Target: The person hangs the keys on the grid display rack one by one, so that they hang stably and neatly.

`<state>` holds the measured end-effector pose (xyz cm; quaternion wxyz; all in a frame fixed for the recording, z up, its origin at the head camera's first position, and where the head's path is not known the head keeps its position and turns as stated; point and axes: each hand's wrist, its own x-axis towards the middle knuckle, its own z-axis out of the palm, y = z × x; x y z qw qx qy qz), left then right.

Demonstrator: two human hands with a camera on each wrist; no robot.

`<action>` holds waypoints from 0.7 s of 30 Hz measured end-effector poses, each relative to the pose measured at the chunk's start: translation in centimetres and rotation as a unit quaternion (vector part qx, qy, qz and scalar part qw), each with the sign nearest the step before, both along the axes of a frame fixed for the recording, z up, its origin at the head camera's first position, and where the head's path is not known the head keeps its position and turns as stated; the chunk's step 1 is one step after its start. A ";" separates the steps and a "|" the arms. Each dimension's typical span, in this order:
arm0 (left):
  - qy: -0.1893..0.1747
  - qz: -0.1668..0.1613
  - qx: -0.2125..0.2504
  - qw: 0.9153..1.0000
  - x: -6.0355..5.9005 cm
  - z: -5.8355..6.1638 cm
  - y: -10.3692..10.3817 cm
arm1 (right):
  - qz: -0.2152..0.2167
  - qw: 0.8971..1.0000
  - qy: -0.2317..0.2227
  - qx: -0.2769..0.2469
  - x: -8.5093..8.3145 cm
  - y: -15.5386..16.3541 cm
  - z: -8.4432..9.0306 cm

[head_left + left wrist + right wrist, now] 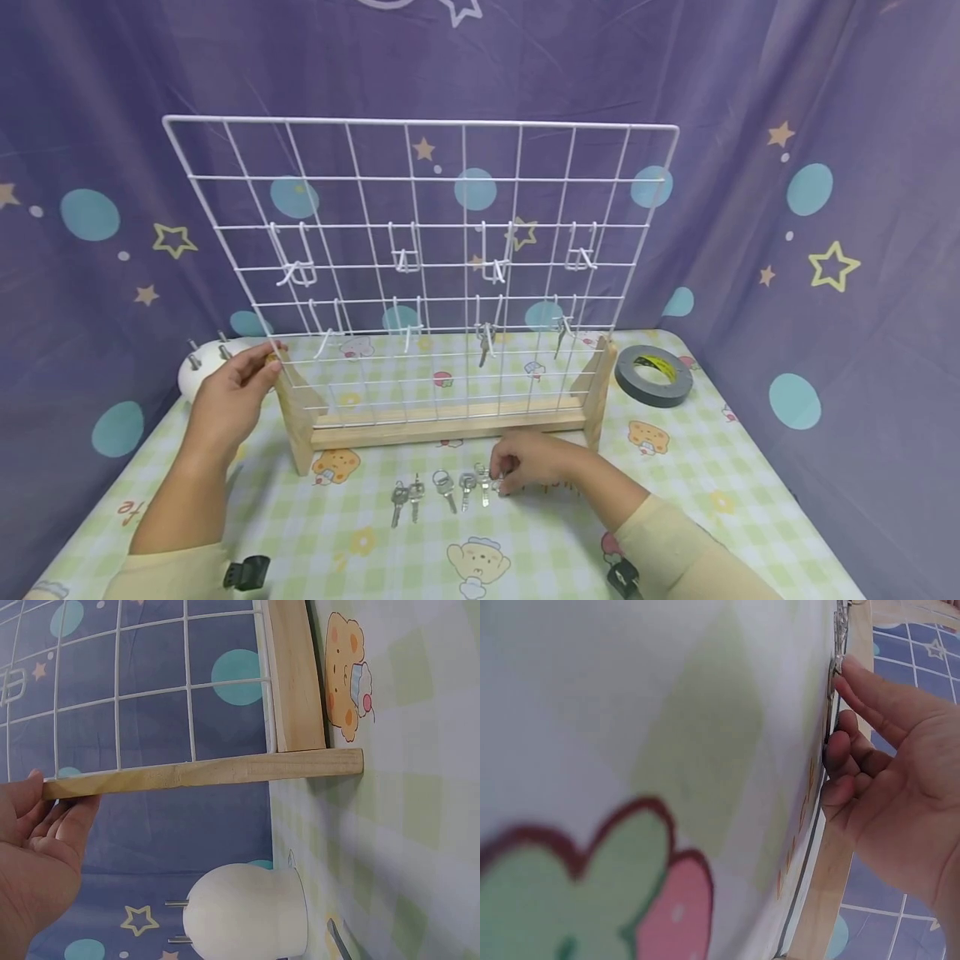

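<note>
While fingers (506, 467) hide one key (501, 483), others show.

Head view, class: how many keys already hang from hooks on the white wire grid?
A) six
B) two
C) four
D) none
B: two keys hang from the lower hooks of the wire grid, right of centre; the other keys lie in a row on the tablecloth.

Three views: one from my head, one from each wrist.
My head camera looks forward and down over the wire rack (420, 267). The left wrist camera sits close by the rack's wooden foot (225, 769), rolled sideways; the right wrist one nearly skims the tablecloth (630, 750), also catching the rack.
</note>
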<state>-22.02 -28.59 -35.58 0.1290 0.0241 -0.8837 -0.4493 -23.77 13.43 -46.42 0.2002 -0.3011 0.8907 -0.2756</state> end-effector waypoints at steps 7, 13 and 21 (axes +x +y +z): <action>0.005 -0.002 0.004 1.000 0.0 0.1 0.0 | -0.005 1.000 0.015 -0.008 0.0 -0.2 0.3; 0.000 -0.003 0.002 1.000 0.0 0.0 0.0 | -0.019 0.999 0.014 -0.028 0.3 -0.1 1.1; 0.003 -0.006 0.004 1.000 -0.1 -0.2 -0.1 | -0.010 0.994 0.014 -0.106 0.8 -0.5 3.8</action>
